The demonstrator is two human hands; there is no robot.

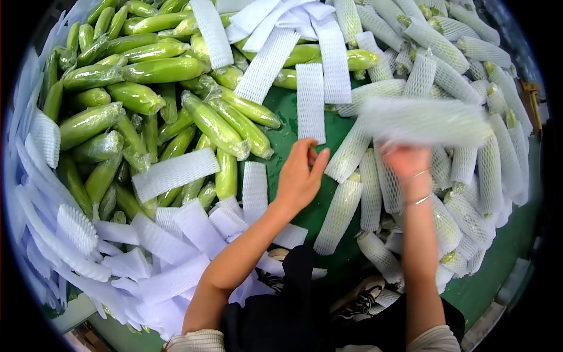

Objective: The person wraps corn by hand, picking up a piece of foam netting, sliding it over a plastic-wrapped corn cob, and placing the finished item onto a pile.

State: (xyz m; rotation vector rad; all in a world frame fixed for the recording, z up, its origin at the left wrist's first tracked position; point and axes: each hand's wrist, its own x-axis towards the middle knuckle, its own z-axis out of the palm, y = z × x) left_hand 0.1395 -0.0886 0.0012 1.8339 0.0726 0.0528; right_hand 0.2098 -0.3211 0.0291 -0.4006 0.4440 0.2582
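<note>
My right hand (404,161) is closed round a long pale-green vegetable in a white foam net sleeve (428,122); the sleeved vegetable is smeared by motion and lies crosswise above the hand. Near the middle, my left hand (302,176) has its bent fingers at the lower end of an empty foam net sleeve (311,105) and seems to grip it, with the thumb a little apart. To the left is a heap of long green vegetables (214,123) wrapped in clear film. Vegetables in foam nets (340,214) are piled on the right.
Loose flat foam net sleeves (196,226) cover the lower left, and more sleeves (287,20) lie on the vegetables at the top. Green surface (281,126) shows between the two piles. My shoes (360,296) are below, by the right pile.
</note>
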